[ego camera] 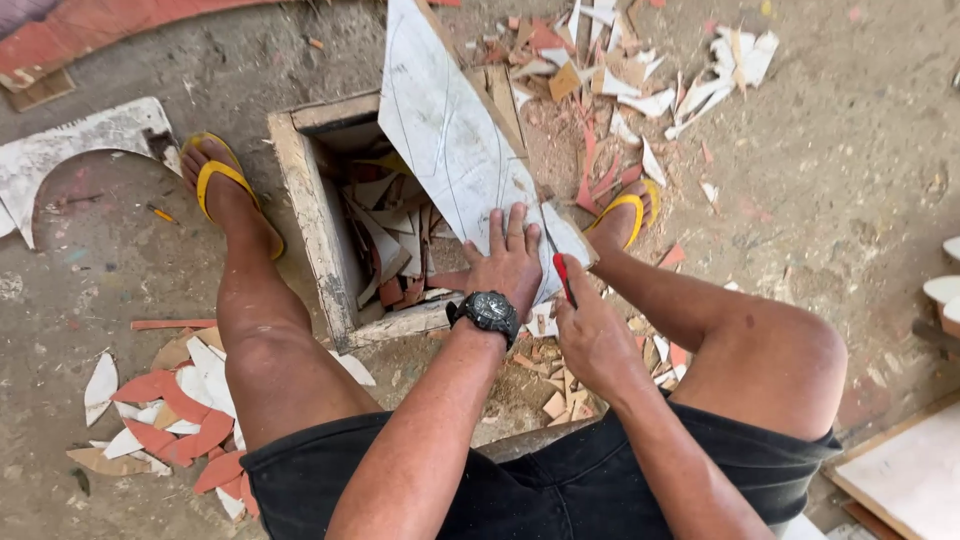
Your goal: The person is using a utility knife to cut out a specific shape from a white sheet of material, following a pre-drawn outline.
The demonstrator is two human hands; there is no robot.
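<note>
A long white tile piece [450, 130] with curved pencil lines lies tilted across the top of a wooden box [315, 215]. My left hand [508, 262], with a black watch on its wrist, presses flat on the near end of the tile, fingers spread. My right hand [592, 335] is closed around a red-handled tool [564, 277], whose tip sits at the tile's near right edge. I sit with my knees apart, a yellow sandal [222, 182] on the left foot and another yellow sandal [628, 206] on the right.
The box holds several broken tile offcuts [390, 250]. More white and red shards lie on the concrete at lower left [165, 410] and upper right [640, 70]. A curved white cutout [70, 150] lies at left. A pale board [915, 470] sits at lower right.
</note>
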